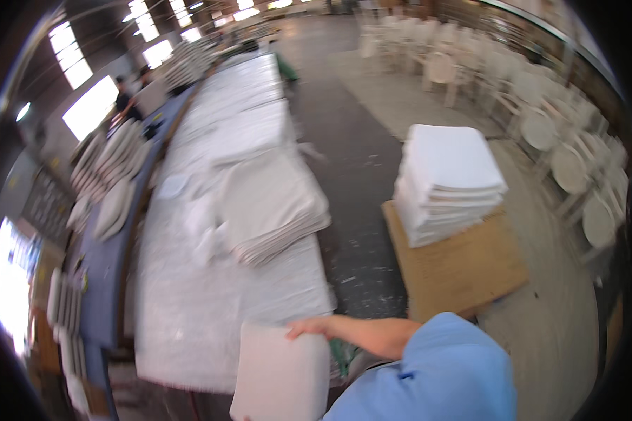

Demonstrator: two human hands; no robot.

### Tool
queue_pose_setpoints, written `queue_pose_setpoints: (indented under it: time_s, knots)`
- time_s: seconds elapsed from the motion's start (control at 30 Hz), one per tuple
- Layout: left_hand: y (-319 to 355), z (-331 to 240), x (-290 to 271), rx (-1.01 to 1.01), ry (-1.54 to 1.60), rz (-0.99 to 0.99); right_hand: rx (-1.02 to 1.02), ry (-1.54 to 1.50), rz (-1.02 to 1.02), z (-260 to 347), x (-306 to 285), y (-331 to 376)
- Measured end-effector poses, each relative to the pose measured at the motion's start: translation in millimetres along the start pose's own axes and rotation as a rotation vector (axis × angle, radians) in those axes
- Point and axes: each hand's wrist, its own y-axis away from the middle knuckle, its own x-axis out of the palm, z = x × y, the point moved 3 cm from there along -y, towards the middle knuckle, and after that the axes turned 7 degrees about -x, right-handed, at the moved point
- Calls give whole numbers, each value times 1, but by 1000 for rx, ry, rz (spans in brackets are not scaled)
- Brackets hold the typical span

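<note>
White flat pad (281, 375), long axis running away from the person, right hand (316, 327) fingers curled over its far edge, left hand unseen

Workshop hall — bright windows (90, 105) along the left wall
Grey concrete floor (361, 182), pale chairs (512, 91) crowding the far right

You have one white panel (282, 375) under your one visible hand (316, 326) at six o'clock. Two stacks of white panels show: one on the long table (277, 210) at ten o'clock, one on the brown board (446, 182) at two o'clock.

White pad (281, 379); blue sleeve (435, 372); brown board (463, 270).
</note>
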Motion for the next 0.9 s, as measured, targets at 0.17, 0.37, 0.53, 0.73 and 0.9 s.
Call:
queue_pose_setpoints:
  time_s: [0.17,0.37,0.53,0.73,0.9]
  knots:
    - [-2,24,39,132,29,121,-91,228,-71,129,94,53]
    - [70,-10,149,106,120,353,-331,548,-109,107,182,86]
    - [136,-51,153,333,516,626,-384,529,-4,53,207,72]
    - [151,-103,126,654,294,419,-440,524,46,42,211,19]
    - [120,-161,118,738,116,313,-453,487,25,60,213,-47]
